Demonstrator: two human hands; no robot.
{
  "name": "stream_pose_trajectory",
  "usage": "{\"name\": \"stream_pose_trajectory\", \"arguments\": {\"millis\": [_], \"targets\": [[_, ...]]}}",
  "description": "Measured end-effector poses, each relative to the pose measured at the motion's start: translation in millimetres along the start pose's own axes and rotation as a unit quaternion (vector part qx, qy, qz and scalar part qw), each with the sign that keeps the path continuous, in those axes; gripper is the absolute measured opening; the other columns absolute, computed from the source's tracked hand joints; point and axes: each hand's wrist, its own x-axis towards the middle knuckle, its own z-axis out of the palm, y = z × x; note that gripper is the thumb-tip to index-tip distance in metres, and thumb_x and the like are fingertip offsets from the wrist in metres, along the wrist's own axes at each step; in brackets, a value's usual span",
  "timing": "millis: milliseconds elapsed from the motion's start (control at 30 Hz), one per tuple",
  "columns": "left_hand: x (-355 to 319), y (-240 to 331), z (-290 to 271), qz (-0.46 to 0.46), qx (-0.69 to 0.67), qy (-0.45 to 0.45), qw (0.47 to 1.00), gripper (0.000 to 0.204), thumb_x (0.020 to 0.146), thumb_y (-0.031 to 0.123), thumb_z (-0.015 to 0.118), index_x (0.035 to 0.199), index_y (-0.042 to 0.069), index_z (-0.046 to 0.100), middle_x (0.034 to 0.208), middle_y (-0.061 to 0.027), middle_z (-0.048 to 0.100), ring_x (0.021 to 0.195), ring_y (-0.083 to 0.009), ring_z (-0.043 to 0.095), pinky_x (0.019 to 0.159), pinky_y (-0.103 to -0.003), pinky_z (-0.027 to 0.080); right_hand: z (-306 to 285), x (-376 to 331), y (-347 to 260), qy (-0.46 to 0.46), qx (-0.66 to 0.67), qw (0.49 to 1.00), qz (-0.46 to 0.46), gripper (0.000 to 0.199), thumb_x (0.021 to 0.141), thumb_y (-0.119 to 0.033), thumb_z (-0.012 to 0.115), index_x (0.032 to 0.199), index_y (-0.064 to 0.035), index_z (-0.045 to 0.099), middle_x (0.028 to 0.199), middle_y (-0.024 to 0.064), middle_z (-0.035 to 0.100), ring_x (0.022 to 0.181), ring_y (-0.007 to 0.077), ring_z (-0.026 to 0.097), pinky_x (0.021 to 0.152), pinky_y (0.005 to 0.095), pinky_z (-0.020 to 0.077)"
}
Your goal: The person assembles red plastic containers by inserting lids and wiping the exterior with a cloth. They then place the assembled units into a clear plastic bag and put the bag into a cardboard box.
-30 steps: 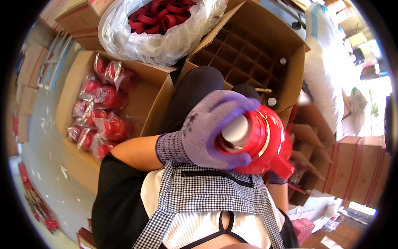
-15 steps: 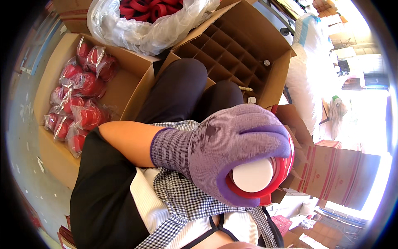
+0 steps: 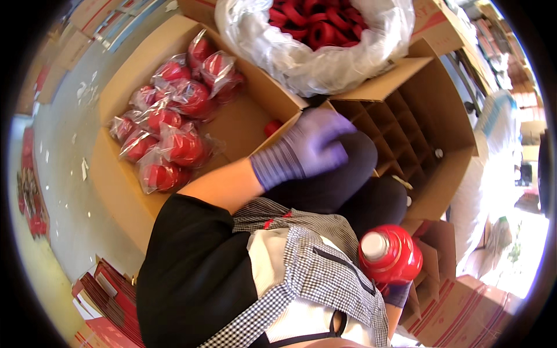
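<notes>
A red bottle with a white cap (image 3: 390,255) stands out at the lower right, tilted, with its cap toward me. My right hand (image 3: 398,294), in a purple glove, grips it from below; most of that hand is behind the bottle. Over my thigh, my left hand (image 3: 313,142), also gloved in purple, is smeared by motion. Its thumb and fingers look apart, and I see nothing between them. Just beyond its wrist, a small red piece (image 3: 272,127) lies in the open cardboard box (image 3: 232,136). Several red items in clear plastic bags (image 3: 168,119) fill the left of that box.
A clear plastic bag (image 3: 296,72) of red rings (image 3: 322,26) sits at the far side. Right of my knees is a carton with cardboard dividers (image 3: 400,124), with white caps showing in it. Closed cartons (image 3: 461,313) stand at the lower right; flattened red boxes (image 3: 110,290) are lower left.
My left hand has left the bottle's top and swung away toward the box of bagged red items. The bottle is now in my right hand, lower and nearer my body. The view has shifted left.
</notes>
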Motion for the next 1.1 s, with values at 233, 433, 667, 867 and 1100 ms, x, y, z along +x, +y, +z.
{"name": "stream_pose_trajectory", "arguments": {"millis": [233, 433, 667, 867, 1100], "targets": [[-127.5, -262.4, -40.5, -0.495, 0.323, -0.332, 0.735, 0.073, 0.079, 0.042, 0.072, 0.146, 0.019, 0.051, 0.147, -0.0175, 0.052, 0.135, -0.0348, 0.052, 0.111, -0.048, 0.044, 2.6, 13.3, -4.2, 0.003, -0.081, 0.996, 0.048, 0.073, 0.084, -0.014, 0.079, 0.147, -0.0030, 0.045, 0.146, 0.0122, 0.053, 0.132, 0.0223, 0.053, 0.112, 0.0381, 0.0426], [-144.5, -314.4, 35.1, -0.485, 0.330, -0.216, 0.781, 0.094, 0.071, 0.053, 0.078, 0.149, 0.015, 0.042, 0.147, -0.0258, 0.047, 0.139, -0.0365, 0.046, 0.112, -0.052, 0.041, 5.4, 17.7, -11.2, 0.020, -0.122, 0.990, 0.074, 0.070, 0.086, -0.015, 0.077, 0.147, -0.0032, 0.045, 0.146, 0.0123, 0.053, 0.133, 0.0227, 0.053, 0.112, 0.0382, 0.0424], [-165.9, -324.0, -22.7, -0.602, 0.057, 0.057, 0.794, 0.083, 0.065, 0.028, 0.081, 0.138, 0.004, 0.050, 0.126, -0.0220, 0.064, 0.116, -0.0322, 0.064, 0.100, -0.043, 0.051, -5.4, -11.0, -7.6, 0.042, -0.101, 0.991, 0.075, 0.066, 0.088, -0.015, 0.074, 0.147, -0.0035, 0.045, 0.147, 0.0125, 0.053, 0.133, 0.0231, 0.052, 0.112, 0.0384, 0.0422], [-81.7, -114.1, -94.9, -0.271, -0.082, 0.271, 0.920, 0.079, 0.075, 0.004, 0.074, 0.146, 0.001, 0.040, 0.131, -0.0158, 0.057, 0.117, -0.0271, 0.061, 0.100, -0.041, 0.052, -14.4, -27.0, 6.8, 0.060, -0.037, 0.997, 0.030, 0.064, 0.090, -0.015, 0.072, 0.147, -0.0038, 0.046, 0.147, 0.0126, 0.053, 0.134, 0.0235, 0.052, 0.113, 0.0385, 0.0420], [-20.0, 81.1, 22.7, -0.024, 0.002, -0.098, 0.995, 0.087, 0.071, 0.009, 0.082, 0.146, -0.002, 0.041, 0.137, -0.0263, 0.057, 0.127, -0.0410, 0.058, 0.108, -0.044, 0.047, -21.5, -53.6, 46.3, 0.078, 0.035, 0.996, -0.005, 0.060, 0.092, -0.015, 0.070, 0.147, -0.0041, 0.046, 0.148, 0.0127, 0.052, 0.135, 0.0239, 0.051, 0.113, 0.0386, 0.0418]]}}
